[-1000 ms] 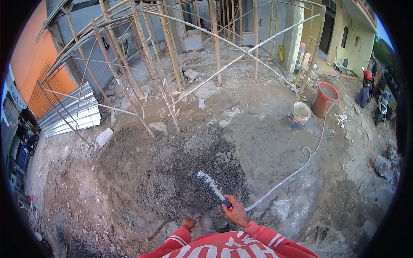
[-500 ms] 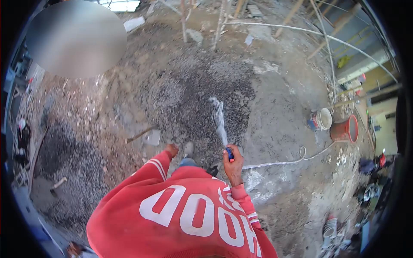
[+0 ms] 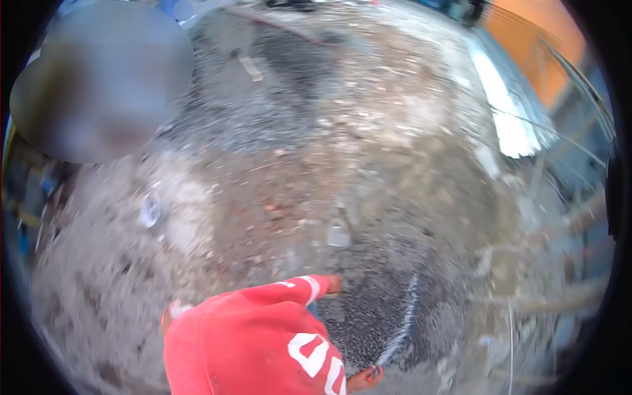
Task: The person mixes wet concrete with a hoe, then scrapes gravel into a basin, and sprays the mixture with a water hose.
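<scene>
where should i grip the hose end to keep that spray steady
Grip the hose end just behind its tip, coming from the rear, as the right hand does. The water jet leaves forward over the gravel, so a rear grip stays clear of it. Blur hides finer detail.

I count two hands: left hand (image 3: 334, 284), right hand (image 3: 363, 380). One hose nozzle (image 3: 376, 372), one water jet (image 3: 406, 315). Two gravel areas: dark gravel patch (image 3: 368, 309), grey gravel heap (image 3: 263, 105). One shovel (image 3: 339, 234). One stack of metal sheets (image 3: 510, 112). One round pale object (image 3: 150, 211), too blurred to name.
</scene>
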{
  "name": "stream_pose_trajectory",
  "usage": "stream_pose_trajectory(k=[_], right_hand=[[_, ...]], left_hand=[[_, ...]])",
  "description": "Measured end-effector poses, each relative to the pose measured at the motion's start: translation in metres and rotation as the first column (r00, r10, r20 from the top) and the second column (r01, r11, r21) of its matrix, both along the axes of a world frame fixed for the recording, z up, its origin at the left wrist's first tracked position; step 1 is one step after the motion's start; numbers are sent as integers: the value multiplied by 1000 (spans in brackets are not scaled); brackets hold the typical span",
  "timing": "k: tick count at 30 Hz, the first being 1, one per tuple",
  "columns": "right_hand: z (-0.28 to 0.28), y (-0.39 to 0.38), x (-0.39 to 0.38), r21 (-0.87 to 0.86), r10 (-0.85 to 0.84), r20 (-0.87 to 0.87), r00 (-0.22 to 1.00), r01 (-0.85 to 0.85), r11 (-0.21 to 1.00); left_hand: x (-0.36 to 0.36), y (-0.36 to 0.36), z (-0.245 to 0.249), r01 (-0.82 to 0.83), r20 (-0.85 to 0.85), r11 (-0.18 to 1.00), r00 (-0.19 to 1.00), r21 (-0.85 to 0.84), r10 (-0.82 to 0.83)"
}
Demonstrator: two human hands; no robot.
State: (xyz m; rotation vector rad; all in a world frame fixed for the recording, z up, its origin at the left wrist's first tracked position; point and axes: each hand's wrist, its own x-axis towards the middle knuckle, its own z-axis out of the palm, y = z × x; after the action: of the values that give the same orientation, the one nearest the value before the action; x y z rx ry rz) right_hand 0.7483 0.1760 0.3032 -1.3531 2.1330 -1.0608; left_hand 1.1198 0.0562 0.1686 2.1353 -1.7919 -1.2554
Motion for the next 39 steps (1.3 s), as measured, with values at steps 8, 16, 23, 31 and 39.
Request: stream_pose_trajectory(k=[8, 16, 23, 31, 39], right_hand=[[13, -80, -10, 79, 183, -163, 970, -172, 982], [2, -81, 49, -264, 385, -50, 921, -384, 885], [31, -30, 52, -21, 196, 163, 967, -195, 981], [42, 7, 0, -49, -176, 311, 934, 200, 978], [83, 32, 4, -119, -354, 229, 907, 387, 914]], left_hand=[[58, 133, 25, -721, -111, 690, 693, -68, 713], [69, 316, -61, -787, 228, 578, 616, 216, 754], [39, 262, -27, -308, 171, 891, 949, 333, 264], [40, 110, -30, -517, -267, 828, 784, 218, 560], [6, 37, -7, -340, -297, 901, 861, 269, 413]])
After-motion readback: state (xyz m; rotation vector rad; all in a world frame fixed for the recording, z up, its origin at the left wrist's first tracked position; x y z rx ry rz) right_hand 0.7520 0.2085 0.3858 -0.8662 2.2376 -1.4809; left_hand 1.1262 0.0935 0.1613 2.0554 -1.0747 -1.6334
